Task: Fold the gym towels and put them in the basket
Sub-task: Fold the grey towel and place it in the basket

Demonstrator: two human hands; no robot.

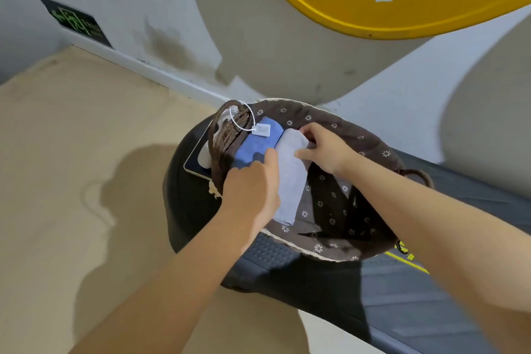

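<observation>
Two towels lie side by side in the basket [356, 135], which sits on the dark front end of a treadmill [431, 290]. Far left, a tablet [198, 152] rests just beside the basket's rope handle [227, 129]; a white tag [261, 129] hangs from the handle over the blue towel [254, 142]. Left hand [251, 190]: fingers fairly straight, grip released, pressing where the blue towel meets the pale towel [290, 178]. Pale towel, folded long, lies right of the blue one, touching it. Right hand [323, 149]: thumb and curled fingers pinch the pale towel's far end. Basket lining is brown with small white flowers.
</observation>
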